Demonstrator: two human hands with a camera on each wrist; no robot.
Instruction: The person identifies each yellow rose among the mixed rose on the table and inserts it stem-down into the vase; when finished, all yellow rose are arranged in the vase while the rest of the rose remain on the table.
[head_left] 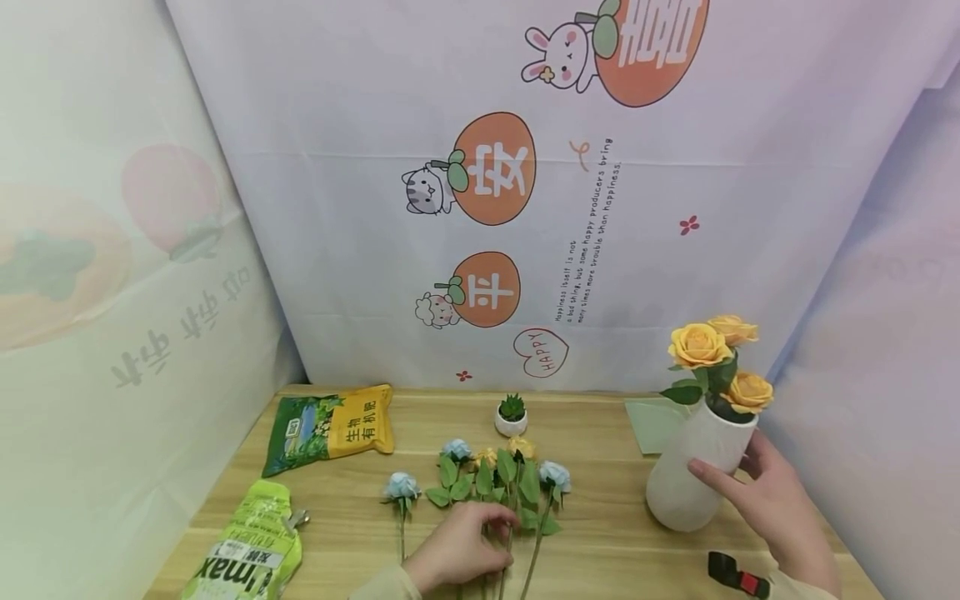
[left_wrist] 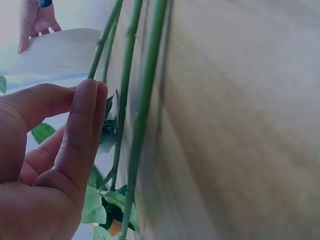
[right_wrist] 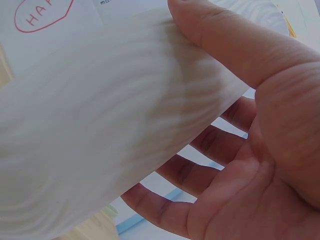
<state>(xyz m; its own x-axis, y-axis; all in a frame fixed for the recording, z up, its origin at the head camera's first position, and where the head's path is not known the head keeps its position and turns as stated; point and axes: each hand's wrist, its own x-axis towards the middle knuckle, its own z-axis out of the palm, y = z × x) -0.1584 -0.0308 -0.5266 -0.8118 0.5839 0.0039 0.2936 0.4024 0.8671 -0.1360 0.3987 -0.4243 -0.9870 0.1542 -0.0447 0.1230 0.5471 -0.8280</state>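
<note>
Head view: left hand (head_left: 465, 543), thumb and fingertips nearly closed, pinching one green stem (left_wrist: 101, 50); which bloom it carries, not certain. Right hand (head_left: 783, 508), thumb across the near side of a white vase (head_left: 684, 487), other fingers curled behind it.

Position: vase at the right of the wooden table (head_left: 600, 558), beside a pale green sheet (head_left: 651, 425); base resting or lifted, cannot tell. Pinched stem at the centre, among loose blue flowers (head_left: 555, 476) and yellow flowers (head_left: 522, 448).

Hazards, by judgement: vase could slip or topple if the right thumb slackens, since it leans and bears blooms at its mouth; neighbouring stems could be dragged along, their leaves overlapping; the thin stem could turn in so light a pinch.

Appearance: vase matt white, rounded below, with wavy ridges in relief, mouth tilted rightward; three yellow roses (head_left: 699, 345) with dark green leaves standing in it; stem slender, green, knotted at intervals
</note>
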